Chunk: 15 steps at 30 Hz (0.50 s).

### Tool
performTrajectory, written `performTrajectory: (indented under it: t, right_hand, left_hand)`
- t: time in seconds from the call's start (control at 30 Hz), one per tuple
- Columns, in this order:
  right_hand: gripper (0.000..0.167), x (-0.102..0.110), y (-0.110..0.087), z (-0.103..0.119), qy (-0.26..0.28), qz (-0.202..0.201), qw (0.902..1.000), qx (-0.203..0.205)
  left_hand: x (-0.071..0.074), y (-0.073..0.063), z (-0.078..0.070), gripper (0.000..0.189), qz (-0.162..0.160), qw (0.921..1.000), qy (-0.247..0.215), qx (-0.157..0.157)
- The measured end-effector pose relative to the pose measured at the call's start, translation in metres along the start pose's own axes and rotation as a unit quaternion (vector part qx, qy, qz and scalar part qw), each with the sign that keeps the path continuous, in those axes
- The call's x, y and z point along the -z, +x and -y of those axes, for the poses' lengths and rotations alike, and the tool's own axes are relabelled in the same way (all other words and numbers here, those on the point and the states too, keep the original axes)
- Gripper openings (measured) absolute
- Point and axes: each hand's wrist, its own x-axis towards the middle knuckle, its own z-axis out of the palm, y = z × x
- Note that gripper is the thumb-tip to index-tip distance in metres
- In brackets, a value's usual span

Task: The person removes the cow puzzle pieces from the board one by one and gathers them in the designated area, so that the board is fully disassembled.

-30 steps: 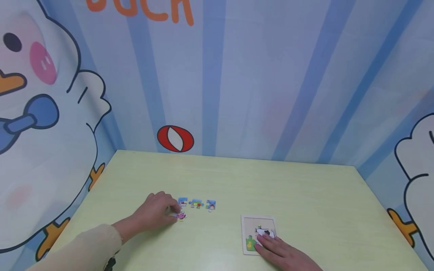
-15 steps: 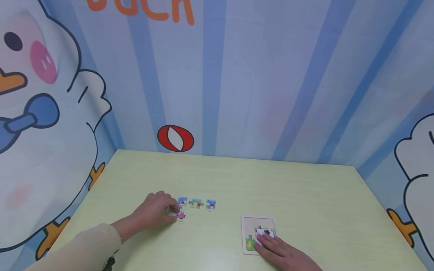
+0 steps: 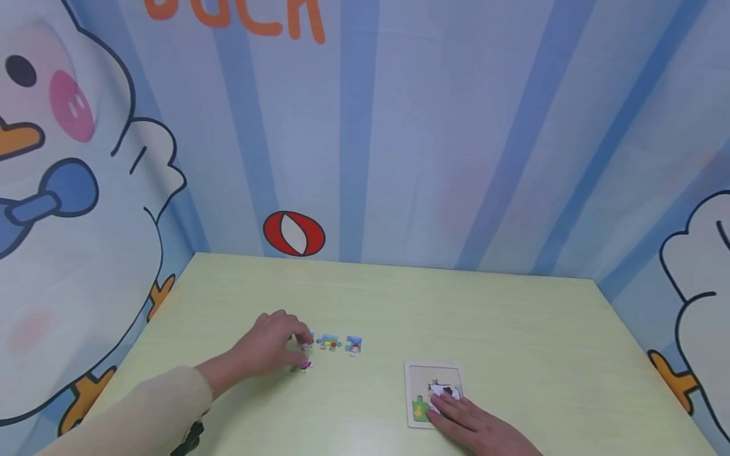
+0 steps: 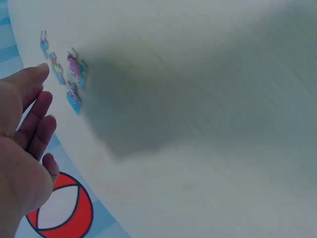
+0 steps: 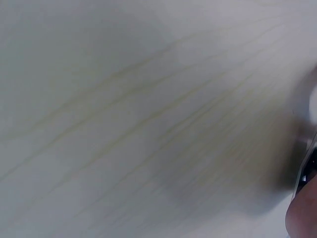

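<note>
My left hand [image 3: 272, 345] is at the left, thumb and index finger apart around the near end of a small group of jigsaw pieces. In the left wrist view its fingers [image 4: 38, 124] are loosely bent, holding nothing, and the pieces lie on the table. Under the fingertips is a piece with a pink figure [image 3: 306, 365]; a blue piece [image 3: 310, 339] behind it is partly covered. A green-and-blue piece [image 3: 329, 342] and another blue piece [image 3: 353, 344] continue the row rightward. My right hand [image 3: 476, 424] rests with extended fingers on a framed puzzle board [image 3: 419, 378], covering its lower right.
On the board lie a black-and-white cow piece [image 3: 445, 389] and a green piece [image 3: 421, 409]. The pale table [image 3: 513, 329] runs back to a blue striped backdrop [image 3: 410, 158] with duck drawings. Mostly bare tabletop [image 5: 124, 114] shows in the right wrist view.
My left hand has shifted slightly right and away from me, and its thumb and index finger have spread over the pink piece and the left blue piece. The right hand has stayed put.
</note>
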Motion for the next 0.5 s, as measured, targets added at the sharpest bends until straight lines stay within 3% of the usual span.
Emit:
performTrajectory:
  t: [0.27, 0.5]
  right_hand:
    - [0.075, 0.003, -0.002, 0.002, 0.012, 0.015, 0.9997, -0.015]
    - [0.074, 0.008, 0.000, 0.006, 0.039, 0.045, 0.9967, -0.055]
  left_hand:
    - [0.000, 0.020, -0.031, 0.020, 0.008, 0.9980, -0.023, -0.058]
    - [-0.009, 0.037, -0.056, 0.021, 0.030, 0.9927, -0.045, -0.108]
